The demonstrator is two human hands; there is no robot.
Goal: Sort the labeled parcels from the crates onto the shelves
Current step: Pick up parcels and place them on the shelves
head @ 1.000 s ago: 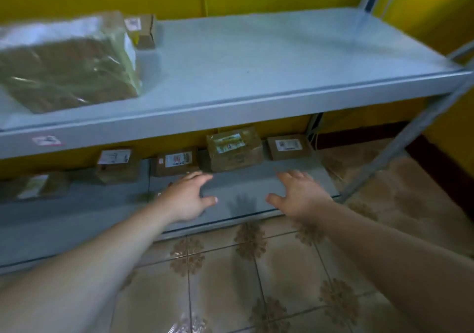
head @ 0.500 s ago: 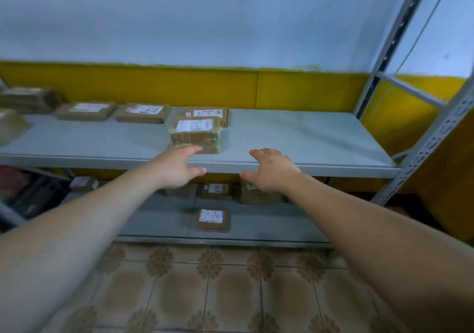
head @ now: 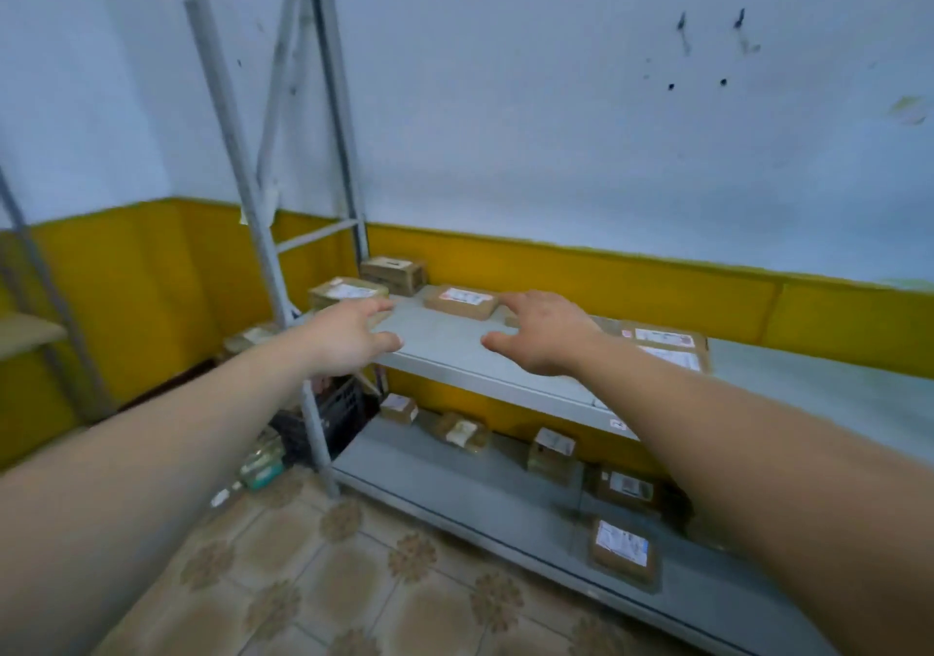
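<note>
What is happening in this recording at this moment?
A person stretches both bare arms toward a grey metal rack. The left hand and right hand are open and hold nothing, hovering over the upper shelf. A flat labeled parcel lies close to the right hand's fingertips; contact cannot be told. Other parcels sit on the lower shelf. A dark crate stands on the floor behind the rack's left post.
</note>
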